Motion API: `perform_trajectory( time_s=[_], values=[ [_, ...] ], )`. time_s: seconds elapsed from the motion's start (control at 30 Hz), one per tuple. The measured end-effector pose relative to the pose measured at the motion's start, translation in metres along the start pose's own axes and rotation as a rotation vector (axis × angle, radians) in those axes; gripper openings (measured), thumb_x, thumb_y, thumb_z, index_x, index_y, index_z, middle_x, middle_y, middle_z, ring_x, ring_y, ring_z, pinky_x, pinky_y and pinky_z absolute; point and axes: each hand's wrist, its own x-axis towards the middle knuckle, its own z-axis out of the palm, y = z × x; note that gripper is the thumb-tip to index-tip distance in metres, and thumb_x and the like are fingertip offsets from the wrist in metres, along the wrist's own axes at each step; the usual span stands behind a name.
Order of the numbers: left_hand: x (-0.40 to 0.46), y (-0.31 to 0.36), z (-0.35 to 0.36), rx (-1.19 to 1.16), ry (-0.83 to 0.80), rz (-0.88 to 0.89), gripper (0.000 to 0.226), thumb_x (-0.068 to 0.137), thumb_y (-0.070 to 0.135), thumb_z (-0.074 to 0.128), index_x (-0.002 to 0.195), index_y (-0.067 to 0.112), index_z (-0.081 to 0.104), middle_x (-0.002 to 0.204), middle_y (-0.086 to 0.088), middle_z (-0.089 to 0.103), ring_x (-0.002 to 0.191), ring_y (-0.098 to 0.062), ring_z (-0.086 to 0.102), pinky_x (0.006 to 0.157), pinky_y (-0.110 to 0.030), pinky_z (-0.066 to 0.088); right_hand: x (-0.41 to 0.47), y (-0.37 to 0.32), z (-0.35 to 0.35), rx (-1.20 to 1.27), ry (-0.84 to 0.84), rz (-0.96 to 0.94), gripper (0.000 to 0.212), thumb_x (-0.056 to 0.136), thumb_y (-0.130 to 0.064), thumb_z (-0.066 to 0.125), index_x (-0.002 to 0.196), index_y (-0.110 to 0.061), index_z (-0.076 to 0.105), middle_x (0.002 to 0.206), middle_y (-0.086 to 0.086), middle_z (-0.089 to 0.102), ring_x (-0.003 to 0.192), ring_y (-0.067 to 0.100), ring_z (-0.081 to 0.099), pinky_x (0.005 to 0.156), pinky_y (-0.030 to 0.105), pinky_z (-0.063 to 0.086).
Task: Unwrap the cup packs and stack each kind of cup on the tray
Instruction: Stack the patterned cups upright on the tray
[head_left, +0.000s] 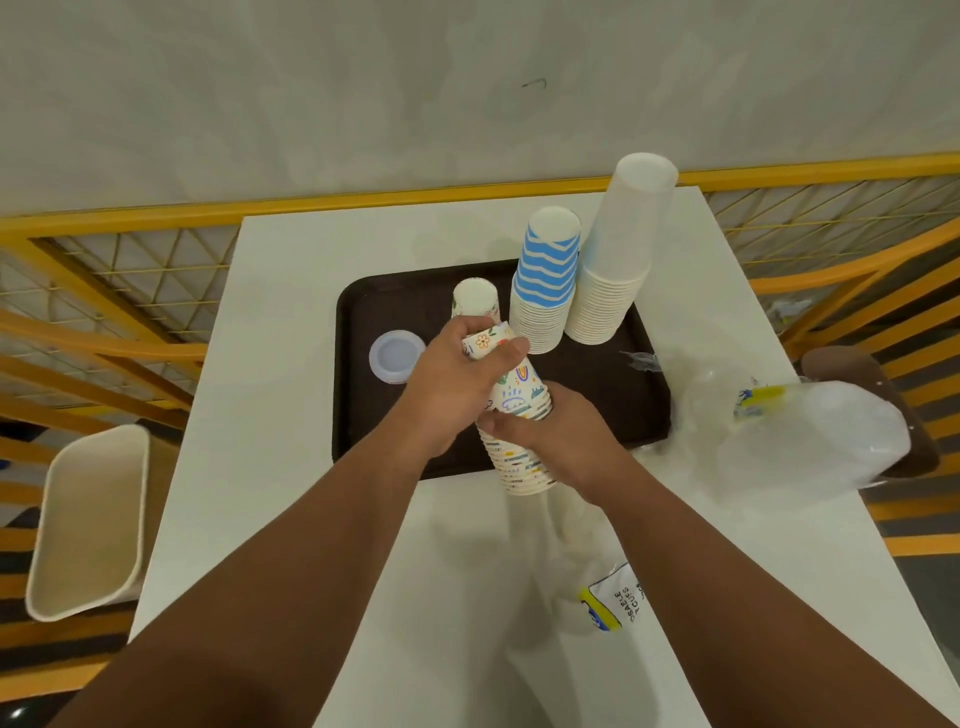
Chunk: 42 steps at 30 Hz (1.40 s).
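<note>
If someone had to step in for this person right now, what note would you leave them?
Left hand grips the top of the patterned cup stack; right hand grips it lower down, tilted over the brown tray.
Already upright on the tray: blue striped stack, plain white stack, a short patterned stack, plus a round lid.
Empty wrappers lie on the table to the right and near the front.
Left to do: set the held stack on the tray, probably with the other patterned cups.

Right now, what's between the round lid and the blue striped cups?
In the head view, a short stack of doodle cups stands on the tray between the lid and the blue striped cups.
</note>
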Motion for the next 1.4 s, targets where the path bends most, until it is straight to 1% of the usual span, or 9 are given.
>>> perform_trajectory(
  time_s=[0.13, 0.27, 0.37, 0.7, 0.83, 0.93, 1.1, 1.23, 1.4],
  values=[
    [0.003, -0.003, 0.002, 0.104, 0.096, 0.029, 0.049, 0.081, 0.038, 0.076, 0.121, 0.023, 0.051, 0.112, 0.001, 0.068, 0.096, -0.014, 0.070, 0.085, -0.041, 0.059, -0.002, 0.003, 0.003, -0.165, 0.137, -0.013, 0.052, 0.066, -0.045, 0.085, 0.107, -0.025, 0.061, 0.098, -0.012, 0.069, 0.087, 0.002, 0.065, 0.073, 0.019, 0.049],
    [0.029, 0.031, -0.012, 0.145, 0.246, 0.235, 0.055, 0.074, 0.048, 0.076, 0.120, 0.033, 0.051, 0.110, 0.006, 0.065, 0.098, -0.012, 0.067, 0.080, -0.041, 0.059, -0.003, 0.012, -0.004, -0.160, 0.170, 0.050, 0.053, 0.069, -0.049, 0.083, 0.108, -0.023, 0.058, 0.099, -0.011, 0.065, 0.084, 0.002, 0.062, 0.066, 0.016, 0.045],
    [0.053, 0.044, -0.017, 0.430, 0.321, 0.388, 0.058, 0.081, 0.040, 0.074, 0.131, 0.029, 0.046, 0.119, 0.008, 0.057, 0.106, -0.011, 0.057, 0.088, -0.034, 0.055, -0.001, 0.015, -0.012, -0.176, 0.162, 0.090, 0.052, 0.072, -0.050, 0.079, 0.109, -0.027, 0.052, 0.096, -0.013, 0.059, 0.079, 0.000, 0.058, 0.060, 0.013, 0.040],
    [0.091, -0.006, -0.009, 0.870, 0.143, 0.281, 0.067, 0.083, 0.026, 0.074, 0.140, 0.022, 0.041, 0.138, -0.007, 0.048, 0.123, -0.025, 0.049, 0.098, -0.032, 0.041, -0.001, 0.021, -0.026, -0.146, 0.155, 0.119, 0.054, 0.071, -0.051, 0.079, 0.111, -0.028, 0.051, 0.103, -0.011, 0.061, 0.087, 0.004, 0.060, 0.077, 0.024, 0.048],
    [0.078, 0.004, -0.007, 0.763, 0.187, 0.284, 0.072, 0.085, 0.038, 0.072, 0.146, 0.025, 0.035, 0.149, -0.002, 0.039, 0.136, -0.021, 0.039, 0.108, -0.037, 0.037, -0.002, 0.022, -0.026, -0.089, 0.154, 0.117, 0.054, 0.069, -0.051, 0.081, 0.111, -0.026, 0.056, 0.103, -0.010, 0.065, 0.092, 0.007, 0.064, 0.081, 0.028, 0.053],
    [0.043, 0.017, 0.001, 0.502, 0.338, 0.421, 0.053, 0.090, 0.044, 0.063, 0.136, 0.023, 0.048, 0.133, 0.001, 0.055, 0.120, -0.013, 0.054, 0.100, -0.036, 0.049, -0.003, 0.015, -0.025, 0.039, 0.116, 0.115, 0.048, 0.070, -0.046, 0.082, 0.107, -0.024, 0.063, 0.100, -0.007, 0.072, 0.090, 0.010, 0.070, 0.081, 0.031, 0.056],
    [0.003, 0.010, 0.006, 0.163, -0.126, 0.042, 0.041, 0.084, 0.037, 0.073, 0.121, 0.030, 0.057, 0.116, 0.004, 0.064, 0.100, -0.013, 0.068, 0.089, -0.041, 0.057, -0.008, -0.004, -0.020, 0.182, -0.110, 0.064, 0.037, 0.071, -0.035, 0.080, 0.103, -0.020, 0.069, 0.096, -0.002, 0.076, 0.088, 0.014, 0.073, 0.079, 0.032, 0.055],
    [-0.005, -0.001, 0.008, 0.021, 0.075, -0.006, 0.033, 0.080, 0.038, 0.077, 0.105, 0.029, 0.056, 0.106, -0.001, 0.070, 0.090, -0.016, 0.072, 0.083, -0.044, 0.059, -0.009, -0.004, -0.007, 0.012, -0.053, 0.019, 0.042, 0.070, -0.035, 0.085, 0.106, -0.022, 0.066, 0.098, -0.006, 0.075, 0.089, 0.010, 0.071, 0.083, 0.030, 0.055],
    [-0.007, -0.008, 0.014, 0.055, 0.194, -0.028, 0.050, 0.081, 0.046, 0.072, 0.119, 0.022, 0.051, 0.109, -0.002, 0.068, 0.089, -0.014, 0.071, 0.083, -0.039, 0.060, -0.008, -0.002, 0.006, -0.222, 0.138, -0.010, 0.053, 0.064, -0.046, 0.086, 0.103, -0.026, 0.057, 0.088, -0.017, 0.063, 0.077, -0.001, 0.061, 0.062, 0.011, 0.040]
  ],
)
